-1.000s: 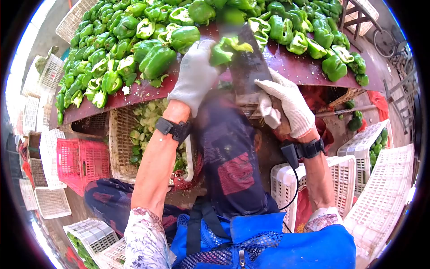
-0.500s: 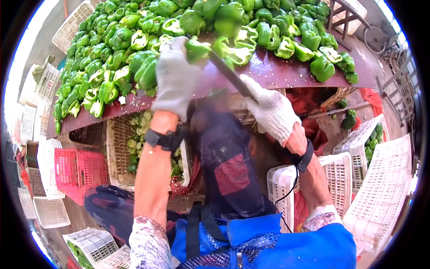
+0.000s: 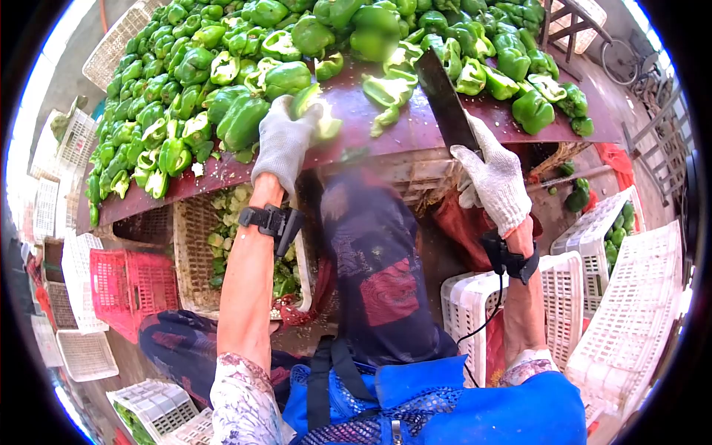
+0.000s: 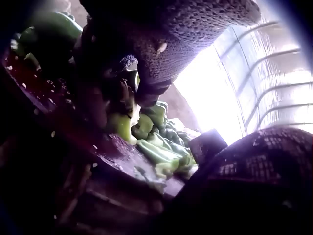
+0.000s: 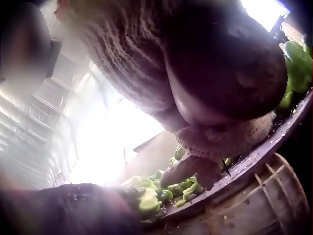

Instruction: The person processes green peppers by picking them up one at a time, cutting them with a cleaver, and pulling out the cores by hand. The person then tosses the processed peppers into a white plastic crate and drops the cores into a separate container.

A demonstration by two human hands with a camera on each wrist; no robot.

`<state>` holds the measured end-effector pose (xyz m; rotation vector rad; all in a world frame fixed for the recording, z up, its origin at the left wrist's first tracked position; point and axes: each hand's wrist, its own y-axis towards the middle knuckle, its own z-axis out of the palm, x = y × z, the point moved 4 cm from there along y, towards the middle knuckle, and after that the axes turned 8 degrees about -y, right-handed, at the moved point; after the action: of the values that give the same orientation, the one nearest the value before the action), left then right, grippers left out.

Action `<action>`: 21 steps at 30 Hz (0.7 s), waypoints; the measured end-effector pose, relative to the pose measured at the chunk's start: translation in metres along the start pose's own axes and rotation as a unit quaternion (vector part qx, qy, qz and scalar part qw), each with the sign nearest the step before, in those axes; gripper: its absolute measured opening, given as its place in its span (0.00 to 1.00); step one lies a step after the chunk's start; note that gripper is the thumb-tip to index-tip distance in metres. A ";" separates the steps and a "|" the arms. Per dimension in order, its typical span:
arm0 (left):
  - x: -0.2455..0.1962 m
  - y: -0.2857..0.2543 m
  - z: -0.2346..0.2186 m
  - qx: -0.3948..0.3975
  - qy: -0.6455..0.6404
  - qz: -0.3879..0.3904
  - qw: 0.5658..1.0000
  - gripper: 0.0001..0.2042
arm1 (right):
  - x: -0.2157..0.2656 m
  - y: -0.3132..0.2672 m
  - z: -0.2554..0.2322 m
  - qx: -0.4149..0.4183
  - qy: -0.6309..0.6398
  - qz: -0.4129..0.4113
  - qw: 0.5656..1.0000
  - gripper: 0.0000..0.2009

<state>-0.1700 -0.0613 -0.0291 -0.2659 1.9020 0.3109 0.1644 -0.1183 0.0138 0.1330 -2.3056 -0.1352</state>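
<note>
My gloved left hand (image 3: 284,141) pinches a cut green pepper piece (image 3: 326,124) above the front edge of the dark red table (image 3: 348,137). In the left wrist view the gloved fingers (image 4: 168,49) bend around a pale green piece, mostly in shadow. The gloved right hand (image 3: 495,178) grips a wide dark knife (image 3: 445,96), its blade pointing up and away over the table. The right wrist view shows that glove (image 5: 220,137) curled, the handle hidden. Cut pepper pieces (image 3: 387,90) lie between the hands, in front of a big heap of green peppers (image 3: 189,67).
Below the table at left stands a crate (image 3: 196,252) of pepper scraps, beside a pink crate (image 3: 130,285). White crates (image 3: 463,319) stand at right, one holding green peppers (image 3: 619,233). My knees in dark patterned trousers (image 3: 386,274) are under the table edge.
The knife has swung from between the hands to the right, its blade now upright. The left hand has lowered slightly with a pepper piece, and another piece now lies on the heap's edge.
</note>
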 end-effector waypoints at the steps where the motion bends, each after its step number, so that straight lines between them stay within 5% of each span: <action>1: 0.001 -0.001 -0.001 -0.001 -0.018 -0.002 1.000 0.31 | -0.002 0.001 0.001 -0.010 0.003 -0.011 1.000 0.26; 4: 0.000 -0.010 -0.002 -0.008 -0.086 -0.014 0.996 0.29 | -0.011 0.008 0.005 -0.053 -0.048 -0.075 0.995 0.26; 8: -0.002 -0.019 -0.001 -0.018 -0.115 -0.028 0.993 0.28 | 0.010 0.017 -0.001 0.111 -0.126 0.070 0.983 0.28; 11: -0.003 -0.019 0.001 -0.033 -0.135 -0.001 0.990 0.27 | 0.001 0.023 0.004 0.053 -0.098 -0.189 0.976 0.28; 12: -0.003 -0.017 0.000 -0.035 -0.128 0.007 0.991 0.27 | 0.016 0.021 -0.002 0.106 -0.063 -0.057 0.991 0.27; 15: 0.003 -0.022 -0.004 -0.028 -0.123 -0.022 0.992 0.26 | -0.002 0.031 0.002 0.040 -0.050 -0.090 0.994 0.26; 18: 0.014 -0.020 -0.014 -0.017 -0.140 -0.055 0.989 0.25 | -0.017 0.044 0.000 0.135 0.070 0.039 0.988 0.23; 21: 0.021 -0.029 -0.022 -0.025 -0.192 -0.087 0.977 0.24 | -0.040 0.074 -0.006 0.033 -0.127 -0.246 0.960 0.23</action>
<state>-0.1865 -0.0968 -0.0442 -0.3756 1.4813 0.2702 0.1919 -0.0395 -0.0009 0.7650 -2.4869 -0.3448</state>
